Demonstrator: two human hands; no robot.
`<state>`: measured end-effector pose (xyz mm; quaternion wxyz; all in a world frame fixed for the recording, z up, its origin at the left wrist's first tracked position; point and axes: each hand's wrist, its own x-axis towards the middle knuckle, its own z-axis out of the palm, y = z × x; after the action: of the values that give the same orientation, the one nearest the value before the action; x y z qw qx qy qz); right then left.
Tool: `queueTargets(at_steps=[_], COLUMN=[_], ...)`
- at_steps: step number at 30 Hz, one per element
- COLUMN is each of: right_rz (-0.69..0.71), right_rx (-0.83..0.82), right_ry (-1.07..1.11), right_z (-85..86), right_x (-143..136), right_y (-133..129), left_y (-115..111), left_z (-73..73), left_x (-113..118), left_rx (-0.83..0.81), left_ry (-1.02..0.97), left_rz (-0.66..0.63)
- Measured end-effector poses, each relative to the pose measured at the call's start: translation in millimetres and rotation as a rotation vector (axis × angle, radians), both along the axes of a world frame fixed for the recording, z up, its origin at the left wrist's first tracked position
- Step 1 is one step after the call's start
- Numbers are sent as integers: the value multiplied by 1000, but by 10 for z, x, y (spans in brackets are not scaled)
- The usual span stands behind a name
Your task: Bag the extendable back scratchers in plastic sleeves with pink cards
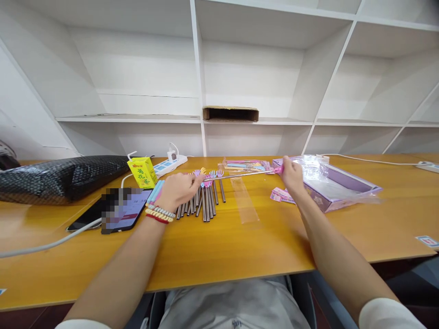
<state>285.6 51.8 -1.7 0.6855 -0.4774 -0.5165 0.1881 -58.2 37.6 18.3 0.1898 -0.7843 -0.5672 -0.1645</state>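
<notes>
A telescopic back scratcher (240, 174) is stretched out level between my two hands, its thin metal rod drawn long. My left hand (181, 187) is closed around one end, and most of that end is hidden by the fingers. At the other end my right hand (292, 174) grips a pink part, only partly visible. Below and beside my left hand lie several short back scratchers (206, 203) with metal tubes and coloured claw heads. Light blue and pink handles (157, 191) show behind my left wrist. Farther back is a pile of wrapped coloured pieces (245, 165).
A purple box (350, 183) with clear plastic stands at right, near pink cards (281, 195). A clear strip (245, 201) lies mid-table. At left are phones (132, 212), a cable, a yellow drink carton (142, 172), a power strip (171, 165) and a black bubble-wrap parcel (65, 180).
</notes>
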Motion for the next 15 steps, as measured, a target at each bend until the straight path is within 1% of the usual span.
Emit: queueTargets(at_steps=[1,2,5,7,9,12,15], right_rz=[-28,-13,106,190,233,283,427], right_rx=[5,14,64,52,43,25,-67], right_ry=[-87,-159,-266,-312,-339,-316,-233], right_z=[-21,-42,-109,-151,-183,-219,-268], right_x=[-182,-351,-748,-910,-994,-1004,-945], right_y=[-20,-51,-174,-250,-302,-318,-270], left_y=[-53,-105,-222,-262,-280,-289,-288], left_z=[-7,-17,-67,-108,-142,-157,-144], left_x=[77,146,311,394,449,472,450], left_rx=[-10,-15,-41,-61,-61,-29,-5], left_ry=[19,34,60,69,70,53,33], left_rz=[-29,-52,-96,-114,-118,-107,-159])
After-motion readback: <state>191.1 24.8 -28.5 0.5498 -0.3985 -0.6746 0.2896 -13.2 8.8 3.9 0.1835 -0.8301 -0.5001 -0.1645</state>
